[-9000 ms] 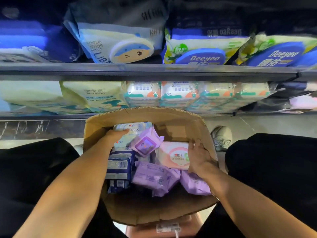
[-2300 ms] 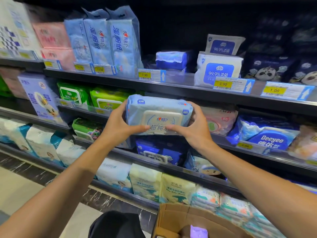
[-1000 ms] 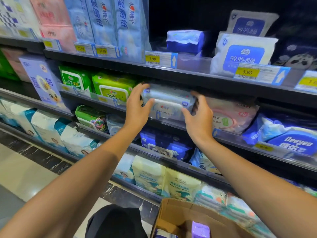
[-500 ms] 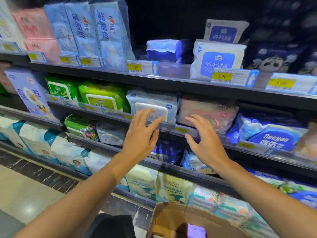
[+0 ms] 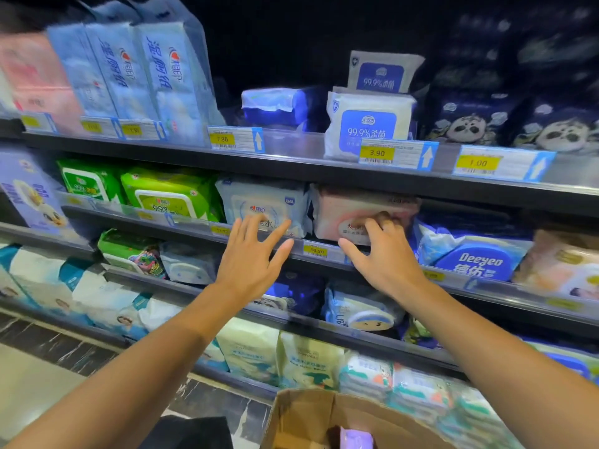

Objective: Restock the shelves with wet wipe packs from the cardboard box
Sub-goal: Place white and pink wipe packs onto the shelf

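On the second shelf down, a pale blue wet wipe pack sits upright against the front rail, between a green pack to its left and a pink pack to its right. Just in front of the blue pack, the left hand hovers with its fingers spread straight, holding nothing. The right hand, to the right of the blue pack, has fingertips curled against the pink pack's face, seemingly nudging it; whether it grips is unclear. Well below the blue pack, the cardboard box shows a purple pack inside, so restocking looks only partly done.
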Action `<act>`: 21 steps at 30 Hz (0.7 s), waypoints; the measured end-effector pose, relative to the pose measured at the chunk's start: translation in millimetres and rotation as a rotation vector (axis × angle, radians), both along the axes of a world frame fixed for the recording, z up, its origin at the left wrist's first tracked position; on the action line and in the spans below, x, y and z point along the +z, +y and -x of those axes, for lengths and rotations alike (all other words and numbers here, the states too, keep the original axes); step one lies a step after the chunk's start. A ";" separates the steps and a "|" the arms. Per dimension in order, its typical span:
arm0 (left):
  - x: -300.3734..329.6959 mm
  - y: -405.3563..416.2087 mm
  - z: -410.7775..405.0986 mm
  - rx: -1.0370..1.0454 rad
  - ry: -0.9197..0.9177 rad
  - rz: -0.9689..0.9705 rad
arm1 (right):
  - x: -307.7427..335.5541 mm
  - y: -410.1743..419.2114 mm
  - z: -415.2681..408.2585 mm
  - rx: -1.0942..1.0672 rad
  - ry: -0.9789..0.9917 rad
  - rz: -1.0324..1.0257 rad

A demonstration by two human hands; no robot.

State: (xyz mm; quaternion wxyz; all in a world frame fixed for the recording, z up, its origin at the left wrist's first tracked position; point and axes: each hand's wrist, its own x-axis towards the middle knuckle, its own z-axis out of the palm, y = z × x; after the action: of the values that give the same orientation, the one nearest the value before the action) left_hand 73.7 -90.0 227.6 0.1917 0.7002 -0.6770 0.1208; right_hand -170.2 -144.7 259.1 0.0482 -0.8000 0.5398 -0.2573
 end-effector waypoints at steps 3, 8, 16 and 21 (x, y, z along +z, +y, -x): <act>4.0 -4.2 -5.4 -0.017 -0.010 -0.008 | 0.7 1.1 -1.1 -0.005 -0.009 -0.022; 12.0 -14.8 -10.7 -0.007 -0.071 -0.038 | 1.9 0.2 -5.7 0.003 0.052 -0.053; 23.7 -27.8 -7.6 -0.005 -0.159 -0.078 | 7.1 -25.4 -12.6 0.003 0.079 -0.166; 18.2 -33.1 -14.0 -0.026 -0.162 -0.096 | 6.9 -27.3 -8.0 0.030 0.106 -0.180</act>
State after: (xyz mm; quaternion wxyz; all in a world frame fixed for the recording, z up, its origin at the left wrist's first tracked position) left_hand 87.8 -123.1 245.7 0.1042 0.6878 -0.7042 0.1421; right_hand -162.2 -172.0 266.0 0.0952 -0.8128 0.5507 -0.1644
